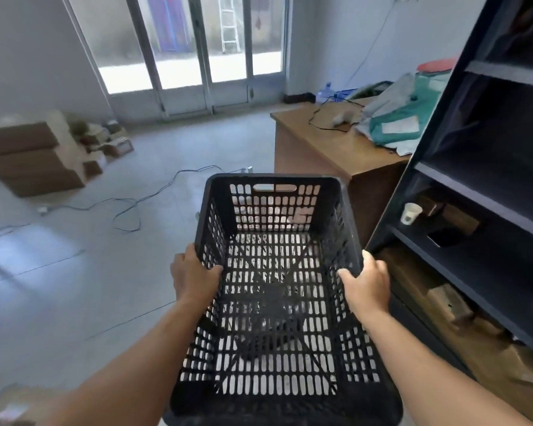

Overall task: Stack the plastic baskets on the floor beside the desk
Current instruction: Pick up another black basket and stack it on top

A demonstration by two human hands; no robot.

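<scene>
Fingers [211, 269] on lengthwise, upright basket [277, 302]

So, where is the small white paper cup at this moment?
In the head view, the small white paper cup stands at right, on a dark shelf unit, beside the wooden desk.

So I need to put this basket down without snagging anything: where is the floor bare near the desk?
Bare floor lies left of the desk, toward the glass doors, and bare tiles lie left of the basket. Cables snake across the middle. Cardboard boxes crowd the far left, and the shelf unit closes the right.
</scene>
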